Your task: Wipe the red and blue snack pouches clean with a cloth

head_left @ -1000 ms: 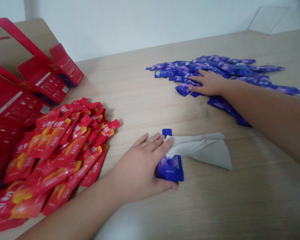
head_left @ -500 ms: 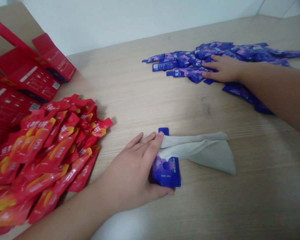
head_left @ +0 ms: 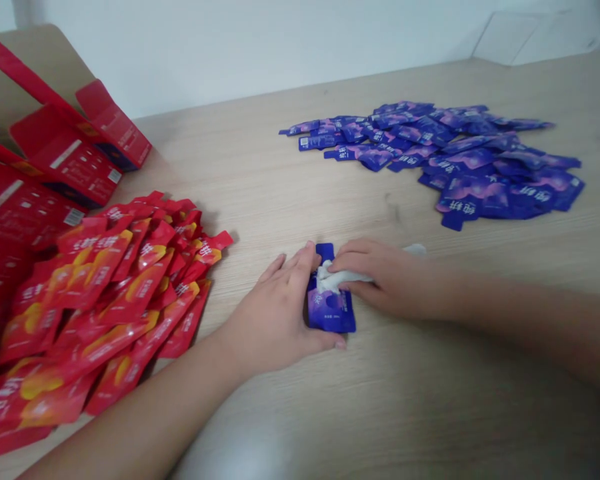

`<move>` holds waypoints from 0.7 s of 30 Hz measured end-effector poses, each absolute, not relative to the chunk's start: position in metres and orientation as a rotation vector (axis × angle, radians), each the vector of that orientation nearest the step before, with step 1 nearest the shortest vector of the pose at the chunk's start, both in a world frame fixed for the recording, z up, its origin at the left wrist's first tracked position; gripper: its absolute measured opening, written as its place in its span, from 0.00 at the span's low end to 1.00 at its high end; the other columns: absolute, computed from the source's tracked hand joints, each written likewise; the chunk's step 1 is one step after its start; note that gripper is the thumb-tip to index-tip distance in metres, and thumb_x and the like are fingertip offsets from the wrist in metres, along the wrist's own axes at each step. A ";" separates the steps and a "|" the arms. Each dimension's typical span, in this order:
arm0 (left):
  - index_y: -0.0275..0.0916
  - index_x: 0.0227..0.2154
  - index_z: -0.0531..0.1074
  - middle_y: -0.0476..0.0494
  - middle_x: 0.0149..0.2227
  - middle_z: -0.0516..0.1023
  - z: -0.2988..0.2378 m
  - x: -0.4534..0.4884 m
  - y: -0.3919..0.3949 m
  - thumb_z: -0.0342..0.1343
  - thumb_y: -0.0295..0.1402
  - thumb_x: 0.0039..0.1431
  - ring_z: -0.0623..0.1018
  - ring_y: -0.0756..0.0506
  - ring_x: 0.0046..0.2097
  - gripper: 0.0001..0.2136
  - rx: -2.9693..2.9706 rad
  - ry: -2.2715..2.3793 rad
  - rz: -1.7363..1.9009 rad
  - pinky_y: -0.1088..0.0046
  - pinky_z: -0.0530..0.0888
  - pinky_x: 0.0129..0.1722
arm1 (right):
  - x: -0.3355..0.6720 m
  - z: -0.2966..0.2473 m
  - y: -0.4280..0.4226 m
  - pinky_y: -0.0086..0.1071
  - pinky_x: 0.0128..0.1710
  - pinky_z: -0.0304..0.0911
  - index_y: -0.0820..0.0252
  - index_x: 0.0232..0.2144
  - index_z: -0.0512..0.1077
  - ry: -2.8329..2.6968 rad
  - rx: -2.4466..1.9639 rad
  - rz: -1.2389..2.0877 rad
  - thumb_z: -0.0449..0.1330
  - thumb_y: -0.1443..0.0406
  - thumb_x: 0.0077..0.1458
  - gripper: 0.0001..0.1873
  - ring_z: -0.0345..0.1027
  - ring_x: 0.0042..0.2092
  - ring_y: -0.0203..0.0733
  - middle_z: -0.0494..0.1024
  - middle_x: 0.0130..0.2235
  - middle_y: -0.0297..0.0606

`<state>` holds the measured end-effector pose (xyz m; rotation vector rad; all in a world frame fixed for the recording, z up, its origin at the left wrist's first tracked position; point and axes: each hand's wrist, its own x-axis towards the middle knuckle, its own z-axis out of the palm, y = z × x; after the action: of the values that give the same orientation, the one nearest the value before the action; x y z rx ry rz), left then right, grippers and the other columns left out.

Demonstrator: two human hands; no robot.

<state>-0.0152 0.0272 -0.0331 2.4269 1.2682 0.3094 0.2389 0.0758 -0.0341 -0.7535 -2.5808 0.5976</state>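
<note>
A blue sachet [head_left: 331, 307] lies flat on the wooden table [head_left: 360, 400] in front of me. My left hand [head_left: 275, 313] grips it along its left edge, thumb under the lower corner and fingers at the top. My right hand [head_left: 387, 280] is closed on a white cloth [head_left: 330, 277] and presses it onto the top of the sachet. Most of the cloth is hidden under that hand; a bit shows behind it.
A heap of red sachets [head_left: 100, 293] fills the left side. Flat red cartons [head_left: 55, 160] lie behind them at the far left. A pile of blue sachets [head_left: 455, 160] is spread at the back right. A pale wall runs along the table's far edge.
My right hand left the blue pile, came back to the middle and took hold of the white cloth, bunching it onto the sachet. The left hand stayed on the sachet.
</note>
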 end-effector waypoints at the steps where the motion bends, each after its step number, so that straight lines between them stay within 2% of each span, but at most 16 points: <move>1: 0.40 0.77 0.33 0.21 0.77 0.56 -0.033 -0.015 0.028 0.74 0.59 0.50 0.59 0.27 0.77 0.67 2.420 1.268 0.304 0.37 0.55 0.75 | 0.240 -0.036 0.081 0.52 0.61 0.69 0.56 0.52 0.80 -2.581 -0.780 0.571 0.59 0.64 0.70 0.13 0.75 0.56 0.53 0.83 0.52 0.46; 7: 0.37 0.78 0.37 0.20 0.76 0.56 -0.029 -0.017 0.028 0.70 0.63 0.52 0.56 0.25 0.78 0.64 2.397 1.200 0.296 0.35 0.53 0.75 | 0.238 -0.036 0.110 0.53 0.55 0.72 0.55 0.45 0.79 -2.468 -1.155 0.450 0.62 0.61 0.67 0.08 0.76 0.51 0.56 0.81 0.47 0.45; 10: 0.36 0.77 0.38 0.20 0.76 0.56 -0.028 -0.020 0.029 0.64 0.62 0.60 0.57 0.28 0.78 0.58 2.397 1.167 0.297 0.36 0.51 0.75 | 0.234 -0.033 0.106 0.53 0.54 0.73 0.53 0.43 0.77 -2.337 -1.236 0.470 0.64 0.60 0.65 0.07 0.77 0.50 0.55 0.81 0.46 0.43; 13: 0.36 0.77 0.42 0.22 0.77 0.55 -0.029 -0.020 0.031 0.62 0.57 0.64 0.58 0.30 0.77 0.51 2.413 1.184 0.286 0.38 0.52 0.76 | 0.231 -0.025 0.084 0.49 0.56 0.73 0.50 0.55 0.73 -2.297 -1.070 0.629 0.63 0.61 0.66 0.16 0.76 0.54 0.51 0.80 0.54 0.41; 15: 0.37 0.77 0.43 0.24 0.78 0.53 -0.031 -0.020 0.031 0.63 0.55 0.64 0.59 0.31 0.78 0.50 2.411 1.194 0.276 0.39 0.52 0.76 | 0.230 -0.019 0.067 0.47 0.57 0.73 0.49 0.59 0.70 -2.385 -0.897 0.803 0.61 0.62 0.68 0.18 0.76 0.55 0.49 0.80 0.57 0.40; 18: 0.36 0.77 0.41 0.24 0.78 0.53 -0.034 -0.019 0.032 0.64 0.54 0.62 0.58 0.31 0.78 0.52 2.395 1.196 0.309 0.40 0.51 0.76 | 0.227 -0.013 0.050 0.48 0.62 0.70 0.50 0.53 0.76 -2.581 -0.688 0.920 0.61 0.65 0.68 0.13 0.76 0.58 0.51 0.82 0.55 0.40; 21: 0.36 0.77 0.43 0.25 0.78 0.53 -0.034 -0.018 0.031 0.67 0.54 0.59 0.58 0.31 0.78 0.54 2.385 1.190 0.340 0.40 0.51 0.76 | 0.224 -0.015 0.050 0.49 0.64 0.69 0.51 0.49 0.78 -2.657 -0.639 0.832 0.62 0.71 0.63 0.14 0.76 0.58 0.51 0.83 0.53 0.39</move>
<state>-0.0183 0.0315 -0.0341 2.3853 1.1898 0.3403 0.2244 0.0500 -0.0152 -0.6389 -2.6572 0.8317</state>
